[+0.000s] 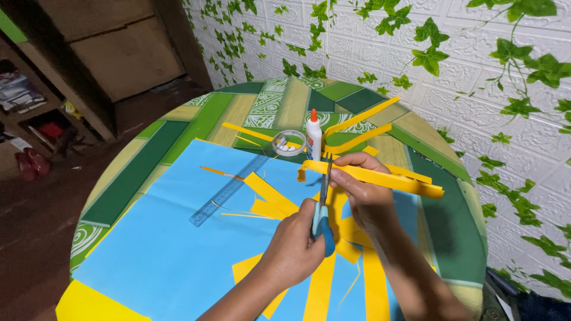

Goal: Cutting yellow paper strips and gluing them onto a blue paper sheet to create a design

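I see my left hand (291, 241) wrapped around the blue handles of the scissors (323, 202), its grip pressed together through the loops, with the blades pointing away from me. The blade tips meet the bundle of yellow paper strips (380, 177), which my right hand (363, 190) holds up by pinching it between thumb and fingers. The bundle hangs above the counter (196, 122), running from the scissors out to the right.

I take the scissors as my landmark. Under them and toward me lies a big blue sheet (166, 249), with more yellow strips (321, 285) fanned out flat on it. Left of the scissors a clear ruler (229, 190) lies slantwise on the blue sheet. Just beyond the blade tips stands a white glue bottle (314, 138) with an orange cap, and a roll of clear tape (289, 142) sits just beside it to the left. A few loose yellow strips (360, 116) lie farther off beyond the bottle. The counter is round, with a green patterned cover.
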